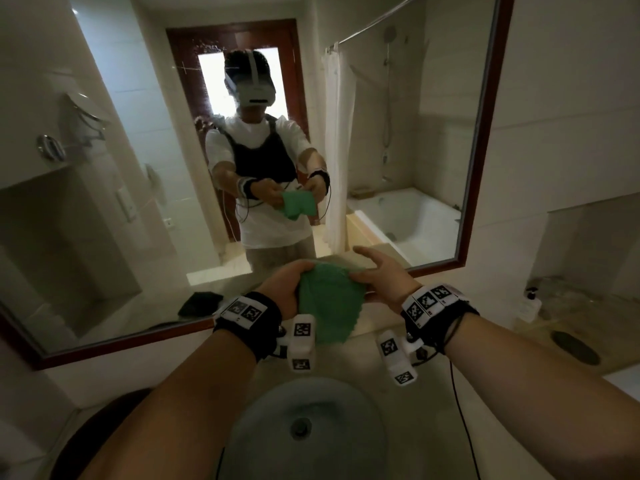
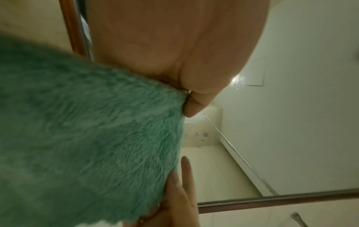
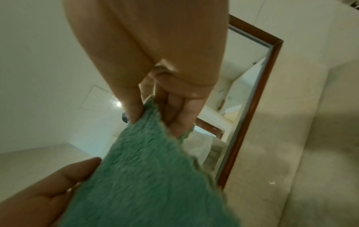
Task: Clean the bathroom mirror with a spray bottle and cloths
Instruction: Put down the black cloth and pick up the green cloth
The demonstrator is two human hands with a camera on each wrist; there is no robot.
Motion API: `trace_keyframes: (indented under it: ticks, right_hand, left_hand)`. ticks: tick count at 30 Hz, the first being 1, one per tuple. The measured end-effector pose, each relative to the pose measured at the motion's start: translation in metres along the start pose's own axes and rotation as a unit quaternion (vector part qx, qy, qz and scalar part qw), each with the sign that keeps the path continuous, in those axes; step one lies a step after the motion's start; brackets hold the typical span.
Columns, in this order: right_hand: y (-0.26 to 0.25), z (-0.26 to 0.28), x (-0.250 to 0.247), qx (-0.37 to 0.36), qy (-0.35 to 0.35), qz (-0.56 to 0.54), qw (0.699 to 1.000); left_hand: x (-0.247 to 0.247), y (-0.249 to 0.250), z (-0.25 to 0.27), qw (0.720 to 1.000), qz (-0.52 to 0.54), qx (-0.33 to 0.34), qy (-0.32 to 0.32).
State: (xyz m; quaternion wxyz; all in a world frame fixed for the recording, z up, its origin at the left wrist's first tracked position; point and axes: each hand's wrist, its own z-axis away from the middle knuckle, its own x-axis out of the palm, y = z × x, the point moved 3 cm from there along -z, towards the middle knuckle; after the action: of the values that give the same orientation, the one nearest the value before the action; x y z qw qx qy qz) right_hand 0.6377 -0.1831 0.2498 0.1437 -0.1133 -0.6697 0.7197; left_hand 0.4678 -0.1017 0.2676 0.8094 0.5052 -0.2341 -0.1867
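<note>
A fluffy green cloth (image 1: 329, 306) hangs between both hands above the sink, just in front of the wood-framed mirror (image 1: 398, 133). My left hand (image 1: 285, 284) grips its left top edge, the fingers curled over the fabric. My right hand (image 1: 375, 275) pinches the right top corner between thumb and fingers, with the index finger stretched forward. In the left wrist view the cloth (image 2: 87, 130) fills the left side under my left hand (image 2: 190, 104). In the right wrist view my right hand (image 3: 155, 116) pinches the cloth (image 3: 151, 176). No spray bottle shows.
A round sink basin (image 1: 304, 427) lies below the hands. A dark cloth (image 1: 199, 303) sits on the counter at the mirror's foot, left. A clear pump bottle (image 1: 530, 306) and a dark oval dish (image 1: 575, 348) stand on the right counter. The mirror reflects a bathtub and shower curtain.
</note>
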Motion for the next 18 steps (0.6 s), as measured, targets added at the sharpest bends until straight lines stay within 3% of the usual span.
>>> trace_keyframes:
  ticks: [5, 9, 12, 15, 18]
  right_hand:
    - [-0.024, -0.009, 0.011, -0.093, 0.082, 0.065, 0.99]
    - [-0.039, -0.014, 0.007, -0.086, 0.023, 0.092, 0.992]
    - [-0.051, -0.021, -0.003, -0.108, 0.015, 0.184, 0.977]
    - [-0.062, -0.03, -0.015, -0.13, 0.042, 0.239, 0.961]
    - [-0.075, -0.037, -0.029, -0.154, 0.045, 0.274, 0.948]
  left_hand:
    - [-0.021, 0.013, -0.012, 1.0, -0.004, 0.024, -0.013]
    - [-0.021, 0.024, -0.024, 0.997, 0.003, 0.077, 0.001]
    - [-0.011, 0.04, -0.022, 0.989, -0.097, 0.114, 0.001]
    - [0.002, 0.054, -0.026, 0.963, -0.213, 0.164, 0.025]
    - [0.019, 0.063, -0.034, 0.907, -0.34, 0.235, 0.082]
